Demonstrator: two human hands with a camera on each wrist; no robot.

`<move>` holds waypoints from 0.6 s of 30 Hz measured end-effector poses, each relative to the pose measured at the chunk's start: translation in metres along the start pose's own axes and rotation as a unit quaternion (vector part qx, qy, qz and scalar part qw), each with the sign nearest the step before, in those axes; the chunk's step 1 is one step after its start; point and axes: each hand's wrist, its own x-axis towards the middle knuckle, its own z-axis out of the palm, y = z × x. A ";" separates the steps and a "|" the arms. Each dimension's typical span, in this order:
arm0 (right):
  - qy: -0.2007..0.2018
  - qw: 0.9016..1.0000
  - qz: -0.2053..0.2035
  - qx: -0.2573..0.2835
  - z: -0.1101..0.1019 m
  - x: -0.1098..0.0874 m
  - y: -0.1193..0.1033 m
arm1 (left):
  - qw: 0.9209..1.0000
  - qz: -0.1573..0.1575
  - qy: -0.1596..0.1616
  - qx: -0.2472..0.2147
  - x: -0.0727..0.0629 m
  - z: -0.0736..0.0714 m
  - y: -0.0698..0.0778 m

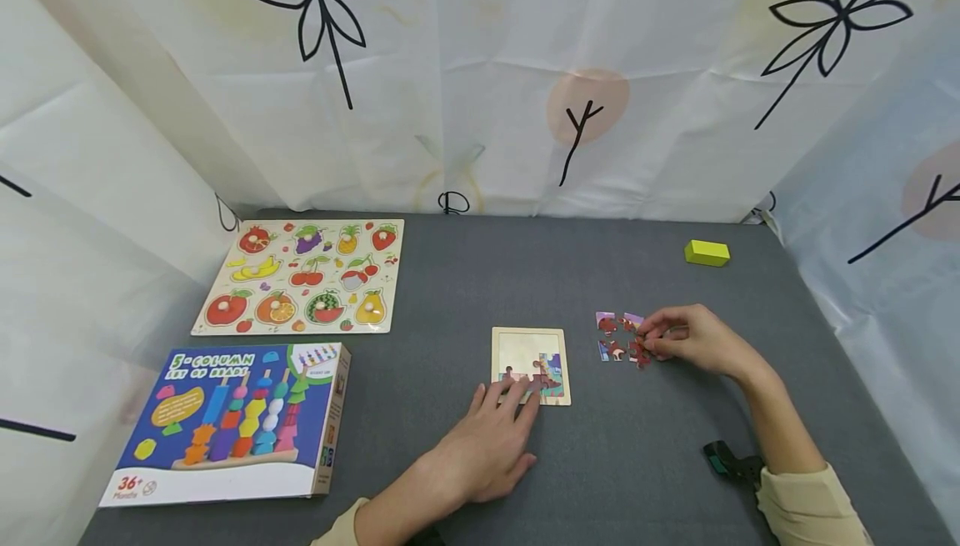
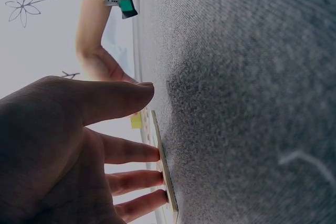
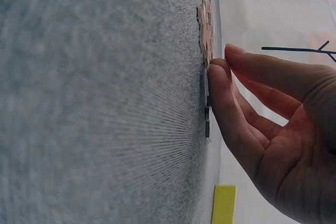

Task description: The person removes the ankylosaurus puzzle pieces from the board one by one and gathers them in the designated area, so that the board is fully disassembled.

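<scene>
My left hand (image 1: 491,438) lies with its fingertips on the lower edge of a small jigsaw board (image 1: 528,338); fingers extended, thumb off to the side. Several fitted pieces (image 1: 551,371) show in the board's lower right, and the hand covers part of the lower row. To the right, loose jigsaw pieces (image 1: 606,325) lie in a small group on the table. My right hand (image 1: 693,342) reaches over that group's right side, fingers relaxed and bent. In the right wrist view its index fingertip (image 3: 218,69) is right at the flat pieces (image 3: 206,30), the thumb slightly apart from them.
A fruit peg puzzle board (image 1: 300,279) lies at the back left, with a blue bead-set box (image 1: 225,421) in front of it. A yellow-green block (image 1: 707,252) sits at the back right. White patterned curtains (image 1: 487,71) border the grey table (image 1: 450,279).
</scene>
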 end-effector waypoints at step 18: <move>0.012 0.999 -0.037 0.019 0.015 0.009 -0.013 | 1.000 0.002 -0.001 0.001 0.001 0.002 -0.001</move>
